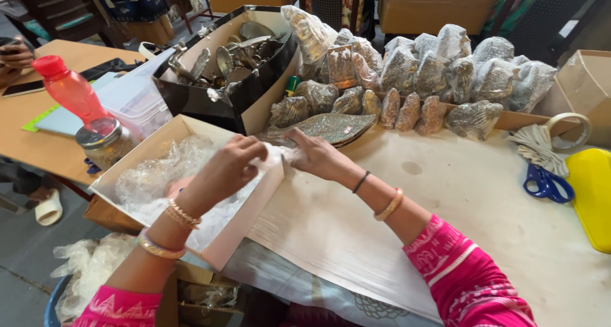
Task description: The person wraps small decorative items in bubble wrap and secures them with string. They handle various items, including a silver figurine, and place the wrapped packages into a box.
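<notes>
Now both hands [273,158] pinch plastic wrap [270,154] w/ long axis running left-right over box [254,206].

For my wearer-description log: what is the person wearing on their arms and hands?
Both arms have bright pink sleeves with a white printed pattern, ending above the elbow. The left hand has several gold-toned bangles and one pale pinkish bangle behind its wrist. The right hand has a thin dark band at the wrist and one gold-toned bangle further up. No gloves.
</notes>
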